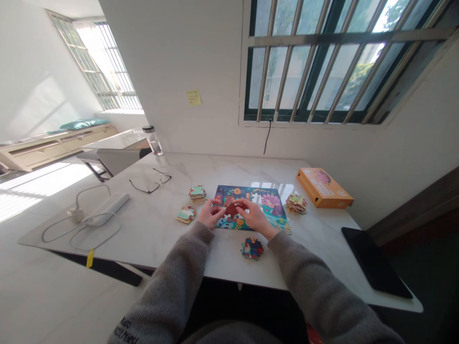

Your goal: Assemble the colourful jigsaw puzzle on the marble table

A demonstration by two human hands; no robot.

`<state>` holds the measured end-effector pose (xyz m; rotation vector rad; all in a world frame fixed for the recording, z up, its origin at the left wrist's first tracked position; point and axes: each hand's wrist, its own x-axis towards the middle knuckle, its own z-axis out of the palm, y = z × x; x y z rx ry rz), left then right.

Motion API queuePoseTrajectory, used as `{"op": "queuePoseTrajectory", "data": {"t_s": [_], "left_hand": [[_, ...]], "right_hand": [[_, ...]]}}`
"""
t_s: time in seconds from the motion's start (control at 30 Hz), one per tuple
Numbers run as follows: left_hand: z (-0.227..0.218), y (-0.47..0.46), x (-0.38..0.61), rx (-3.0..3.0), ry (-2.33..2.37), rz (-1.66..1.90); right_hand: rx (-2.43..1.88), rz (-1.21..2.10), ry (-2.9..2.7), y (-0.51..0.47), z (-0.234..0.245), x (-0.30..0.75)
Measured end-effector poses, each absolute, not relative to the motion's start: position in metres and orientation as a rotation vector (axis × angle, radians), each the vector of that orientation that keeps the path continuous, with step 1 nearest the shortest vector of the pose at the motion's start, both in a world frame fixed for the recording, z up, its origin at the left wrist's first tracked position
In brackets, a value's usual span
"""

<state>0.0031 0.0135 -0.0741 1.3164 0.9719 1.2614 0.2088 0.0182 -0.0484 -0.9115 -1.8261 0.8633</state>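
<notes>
Over the middle of a colourful jigsaw puzzle [274, 203], a reddish-brown puzzle piece [231, 210] sits between my two hands. My right hand [254, 217] pinches its right side between thumb and fingers. From the other side, my left hand [211, 214] has its thumb and fingertips closed at the piece's left edge. Both hands hide part of the picture beneath. Close in front of the puzzle lies a small pile of dark blue pieces [252, 248]. Two stacks of pieces, a taller stack [198, 194] and a lower stack [185, 215], stand left of it.
Right of the puzzle are another stack of pieces [296, 204], an orange box [323, 187] and a black tablet [376, 262]. Eyeglasses [153, 185], a bottle [154, 142] and a white power strip [107, 209] with looping cable occupy the left. A wall [215, 136] borders the table's back.
</notes>
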Motion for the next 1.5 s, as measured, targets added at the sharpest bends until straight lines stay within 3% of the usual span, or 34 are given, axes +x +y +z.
{"op": "queuePoseTrajectory", "data": {"t_s": [0.6,0.93,1.1,1.3,1.5], "left_hand": [[-0.064,0.006,0.010,1.487,0.941,1.259],[-0.077,0.013,0.006,1.473,0.967,1.185],[-0.077,0.014,-0.003,1.664,1.335,1.314],[-0.094,0.022,-0.018,2.191,1.615,1.133],[-0.105,0.026,-0.024,2.291,1.630,0.986]], "right_hand": [[-0.929,1.044,-1.761,0.014,-0.047,0.211],[-0.711,0.443,-2.198,0.016,-0.047,0.221],[-0.834,0.236,-2.261,0.024,-0.053,0.224],[-0.898,0.117,-2.331,0.033,-0.060,0.216],[-0.893,0.073,-2.392,0.038,-0.067,0.202]]}}
